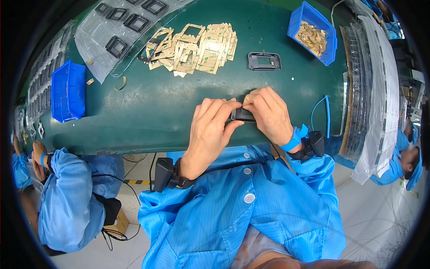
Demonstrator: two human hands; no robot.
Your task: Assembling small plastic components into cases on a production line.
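Black rectangular plastic housing [244, 115] is gripped at opposite ends by the left hand [208, 120] and right hand [270, 113], presumably to steady it for fingertip work.

The hands [207, 119] hide much of the black housing [242, 116]. The top edge cuts off the plastic sheet [93, 47], and a white speck [293, 79] on the counter [152, 105] is too small to identify.

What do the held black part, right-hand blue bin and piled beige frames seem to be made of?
Black part: possibly hard plastic, satin; straight edges, though partly hidden.
Blue bin: likely plastic, semigloss; evenly coloured, soft highlights.
Beige frames: perhaps paper or film; thin, overlapping.
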